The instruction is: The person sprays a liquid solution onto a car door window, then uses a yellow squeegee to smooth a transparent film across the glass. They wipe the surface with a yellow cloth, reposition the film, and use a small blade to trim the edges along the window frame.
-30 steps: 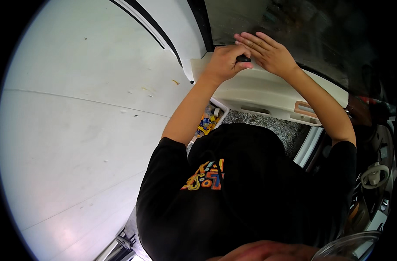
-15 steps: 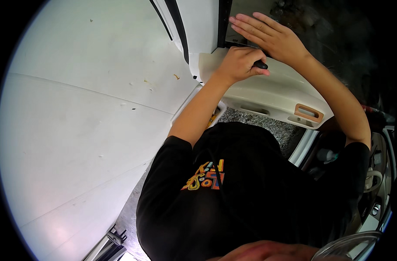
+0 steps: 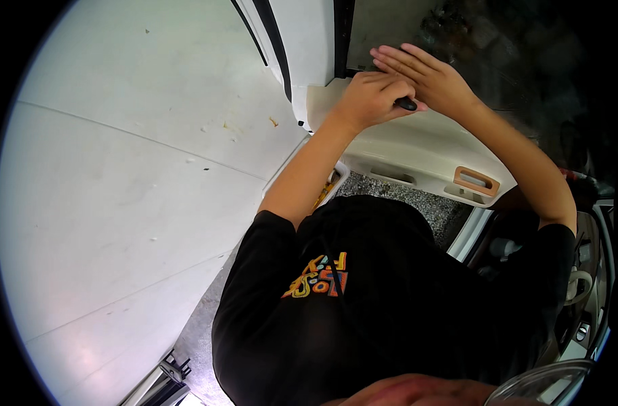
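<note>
My left hand [image 3: 372, 100] is wrapped round a tool whose black rounded handle end [image 3: 406, 104] sticks out beside the thumb; the tool's other end is hidden under the hand. It sits at the top edge of a cream car door panel [image 3: 417, 145], just below the window glass [image 3: 383, 27]. My right hand [image 3: 436, 80] lies flat with its fingers stretched out and close together. Its palm is over or against the far side of the left hand, at the base of the glass; whether it presses on the tool cannot be made out.
A tan pull handle [image 3: 476, 181] is set in the door panel. White wall panels [image 3: 119, 196] fill the left side. A white bin [image 3: 340, 177] with yellow items stands below my left forearm, on speckled flooring [image 3: 424, 203]. The car's interior [image 3: 583, 298] lies at the right.
My right hand has come down and nearer, closing in on the left hand. The left hand keeps its grip on the black handle in nearly the same place.
</note>
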Motion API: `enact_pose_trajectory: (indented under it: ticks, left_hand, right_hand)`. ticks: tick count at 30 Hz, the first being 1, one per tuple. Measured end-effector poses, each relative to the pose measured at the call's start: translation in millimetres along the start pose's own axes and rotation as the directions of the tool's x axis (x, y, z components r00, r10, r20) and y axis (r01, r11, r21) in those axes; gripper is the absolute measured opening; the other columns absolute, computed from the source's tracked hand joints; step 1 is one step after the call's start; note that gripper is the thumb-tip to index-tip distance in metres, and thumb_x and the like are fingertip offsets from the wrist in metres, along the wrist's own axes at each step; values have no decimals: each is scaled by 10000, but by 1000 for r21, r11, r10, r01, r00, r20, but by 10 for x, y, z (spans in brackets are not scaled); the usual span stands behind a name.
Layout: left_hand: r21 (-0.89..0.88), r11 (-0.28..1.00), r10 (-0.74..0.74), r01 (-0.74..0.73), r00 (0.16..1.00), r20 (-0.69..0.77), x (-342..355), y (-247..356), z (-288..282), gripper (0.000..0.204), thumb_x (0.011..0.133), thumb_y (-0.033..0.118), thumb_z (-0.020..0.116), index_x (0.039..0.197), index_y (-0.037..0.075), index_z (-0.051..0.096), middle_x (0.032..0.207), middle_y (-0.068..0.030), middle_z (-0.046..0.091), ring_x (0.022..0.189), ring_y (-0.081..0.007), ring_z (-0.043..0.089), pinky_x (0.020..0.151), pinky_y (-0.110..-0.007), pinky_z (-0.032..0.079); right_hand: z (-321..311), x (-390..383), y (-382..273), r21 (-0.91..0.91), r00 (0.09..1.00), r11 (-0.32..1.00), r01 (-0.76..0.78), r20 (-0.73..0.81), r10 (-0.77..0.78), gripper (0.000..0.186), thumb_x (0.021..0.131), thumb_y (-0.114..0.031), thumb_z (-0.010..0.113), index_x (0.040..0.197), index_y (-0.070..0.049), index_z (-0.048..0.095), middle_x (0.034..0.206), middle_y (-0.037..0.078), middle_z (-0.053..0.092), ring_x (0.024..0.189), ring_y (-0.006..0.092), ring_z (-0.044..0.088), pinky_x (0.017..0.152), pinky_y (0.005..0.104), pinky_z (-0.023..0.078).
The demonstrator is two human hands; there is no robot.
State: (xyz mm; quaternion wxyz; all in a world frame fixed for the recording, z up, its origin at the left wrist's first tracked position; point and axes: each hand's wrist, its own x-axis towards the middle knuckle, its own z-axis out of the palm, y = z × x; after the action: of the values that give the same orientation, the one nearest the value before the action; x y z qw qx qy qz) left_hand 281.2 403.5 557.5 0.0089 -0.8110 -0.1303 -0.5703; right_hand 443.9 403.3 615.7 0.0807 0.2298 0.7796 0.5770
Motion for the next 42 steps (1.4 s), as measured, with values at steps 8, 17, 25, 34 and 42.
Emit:
enact_pose_trajectory:
  ticks: [8, 17, 25, 34, 42]
  left_hand:
    - [-124, 971, 224, -205, 961, 162, 126, 986, -350, 273, 675, 289, 700, 672, 110, 494, 578, 10, 440, 546, -145, 523, 477, -243, 415]
    - [-205, 933, -235, 295, 933, 273, -702, 1254, -679, 300, 689, 332, 692, 674, 120, 480, 556, 0, 483, 498, -195, 512, 459, -276, 399]
    - [-227, 917, -265, 329, 926, 271, -851, 1245, -728, 321, 630, 252, 770, 696, 114, 488, 547, -3, 488, 454, -189, 502, 410, -285, 363]
    - [-235, 913, -247, 334, 910, 334, -771, 1213, -715, 312, 659, 311, 733, 654, 127, 481, 533, 1, 475, 469, -189, 499, 439, -292, 376]
    - [-312, 882, -167, 353, 853, 495, -748, 1059, -539, 305, 640, 269, 750, 654, 120, 485, 539, -2, 488, 461, -193, 490, 427, -291, 361]
  right_hand:
    - [106, 58, -334, 107, 995, 994, 4, 96, -15, 656, 877, -413, 375, 1401, -120, 109, 1463, -37, 80, 1340, 103, 66, 1107, 310, 55]
    - [-25, 255, -388, 467, 972, 859, -211, 10, 233, 583, 817, -280, 489, 1340, -88, 318, 1425, -17, 240, 1307, 111, 219, 1078, 314, 167]
    - [-128, 223, -350, 608, 961, 760, -230, 17, 278, 535, 845, -375, 448, 1290, -82, 400, 1388, 4, 322, 1293, 146, 255, 1077, 331, 161]
    - [73, 85, -703, 737, 981, 652, -179, 82, 176, 632, 798, -440, 498, 1295, -67, 384, 1388, -8, 319, 1275, 117, 289, 1067, 313, 196]
    - [109, -410, -418, 341, 800, 758, -556, -30, 600, 505, 818, -425, 494, 1298, -289, 409, 1379, -100, 328, 1288, 129, 265, 1084, 420, 52]
